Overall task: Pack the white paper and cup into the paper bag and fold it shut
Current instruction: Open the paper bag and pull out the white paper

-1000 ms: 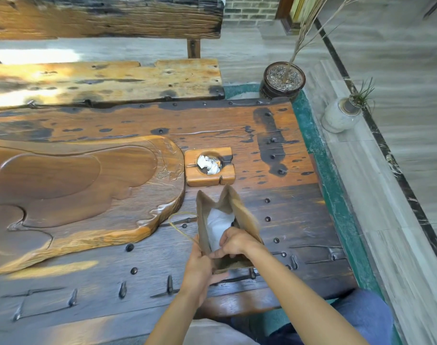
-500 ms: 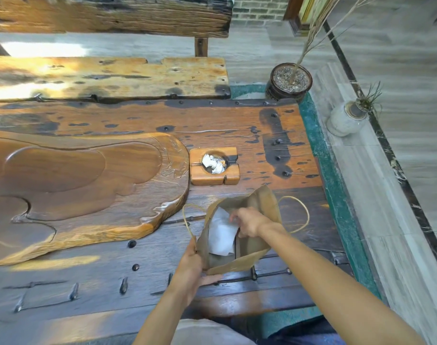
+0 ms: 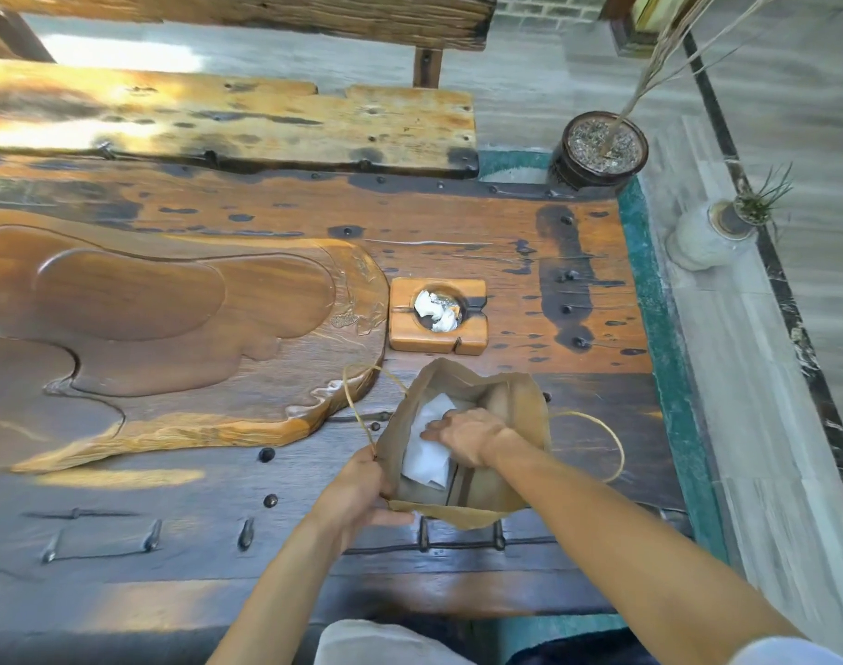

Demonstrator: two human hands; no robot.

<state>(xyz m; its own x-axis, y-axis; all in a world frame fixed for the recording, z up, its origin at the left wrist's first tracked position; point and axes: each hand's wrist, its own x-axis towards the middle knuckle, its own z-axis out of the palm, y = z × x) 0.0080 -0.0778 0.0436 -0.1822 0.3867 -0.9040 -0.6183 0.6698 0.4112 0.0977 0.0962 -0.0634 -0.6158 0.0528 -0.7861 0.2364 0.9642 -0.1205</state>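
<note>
1. Brown paper bag (image 3: 515,400) stands on the dark wood table (image 3: 170,520), near the person, with its mouth wide open.
2. White paper (image 3: 427,453) sits inside the bag, on the left side.
3. The right hand (image 3: 467,436) reaches down into the bag. Its fingers lie fairly straight on the white paper and press on it.
4. The left hand (image 3: 357,494) pinches the near left rim of the bag, with the thumb along the edge.
5. I cannot see a cup. The right hand and the bag walls hide much of the inside.
6. One string handle (image 3: 357,405) loops up on the left of the bag. Another string handle (image 3: 602,443) loops out on the right.
7. A small wooden ashtray (image 3: 467,338) sits just behind the bag. It has crumpled white and silver scraps (image 3: 436,312) in its round hole.
8. A big carved wooden tray (image 3: 170,338) lies to the left, close to the bag and the ashtray.
9. A wooden bench (image 3: 266,122) stands past the far edge of the table.
10. A dark round pot (image 3: 599,151) with dry stalks stands on the floor by the far right corner of the table.
11. A pale vase (image 3: 702,242) with a spiky green plant stands on the floor further right.
</note>
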